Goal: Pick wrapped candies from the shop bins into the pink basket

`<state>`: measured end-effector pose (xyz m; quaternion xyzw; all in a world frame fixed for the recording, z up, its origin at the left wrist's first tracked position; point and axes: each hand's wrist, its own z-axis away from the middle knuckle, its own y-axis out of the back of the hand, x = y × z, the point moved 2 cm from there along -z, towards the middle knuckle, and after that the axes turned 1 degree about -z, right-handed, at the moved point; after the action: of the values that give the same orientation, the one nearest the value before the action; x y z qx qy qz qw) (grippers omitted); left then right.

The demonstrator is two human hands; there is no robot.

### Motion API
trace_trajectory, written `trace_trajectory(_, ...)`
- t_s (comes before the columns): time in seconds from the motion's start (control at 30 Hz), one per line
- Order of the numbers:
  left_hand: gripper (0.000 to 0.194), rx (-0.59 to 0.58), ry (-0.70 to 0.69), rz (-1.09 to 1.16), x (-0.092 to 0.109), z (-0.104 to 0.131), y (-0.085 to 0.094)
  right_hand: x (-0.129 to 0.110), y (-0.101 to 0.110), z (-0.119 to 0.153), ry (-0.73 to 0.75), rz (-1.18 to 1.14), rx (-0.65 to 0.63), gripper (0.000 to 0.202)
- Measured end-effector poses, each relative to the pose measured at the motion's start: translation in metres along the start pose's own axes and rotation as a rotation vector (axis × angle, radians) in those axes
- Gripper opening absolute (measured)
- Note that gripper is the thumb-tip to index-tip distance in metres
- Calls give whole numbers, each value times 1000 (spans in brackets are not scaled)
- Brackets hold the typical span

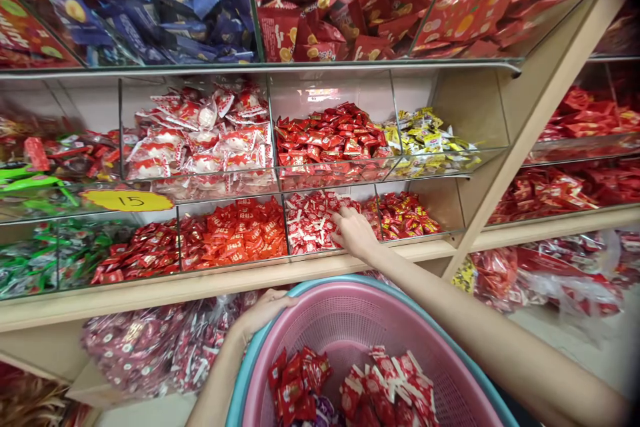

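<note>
My left hand [265, 310] grips the rim at the left of a pink plastic basket [345, 297], which is nested in a blue basket [241, 380]. Red wrapped candies [295, 383] lie inside on the left, and red-and-white wrapped candies [387, 387] on the right. A bit of purple wrapper shows between them. Above the basket, my right hand [354, 232] reaches into a lower-shelf bin and touches the red-and-white wrapped candies [313, 213] there. Its fingers are loosely bent and slightly apart; no candy shows clearly in them, and the palm is hidden.
Clear dividers separate the shelf's candy bins, with orange-red candies [240, 230] left of my right hand and red-and-yellow ones [407, 213] to its right. A yellow price tag [127, 200] reads 15. A wooden upright [540, 127] stands right; bagged candies [135, 347] sit underneath.
</note>
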<state>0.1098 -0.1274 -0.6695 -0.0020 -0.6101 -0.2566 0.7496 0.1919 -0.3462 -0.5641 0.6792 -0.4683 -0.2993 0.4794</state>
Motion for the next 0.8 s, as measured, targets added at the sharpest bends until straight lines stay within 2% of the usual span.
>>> trace_trajectory(0.27,32,-17,-14,38,-4,-3,0,-2,-4,-9,-58,-11,-54,29)
trace_trajectory(0.4,33,-25,1,56,-1,-1,-1,0,1,-4,-54,-95,28,28)
trace_trajectory(0.5,34,-13,16,50,2,1,-1,2,13,8,-45,-208,120,27)
trace_trajectory(0.6,33,-14,13,49,3,1,-1,6,26,35,-23,-356,185,20)
trace_trajectory(0.67,33,-28,8,51,2,1,-1,11,30,63,15,-435,170,15)
trace_trajectory(0.73,33,-29,7,30,2,0,-1,16,23,96,47,-449,77,12)
trace_trajectory(0.8,33,-6,-2,-25,2,-1,0,22,8,129,49,-378,-58,12)
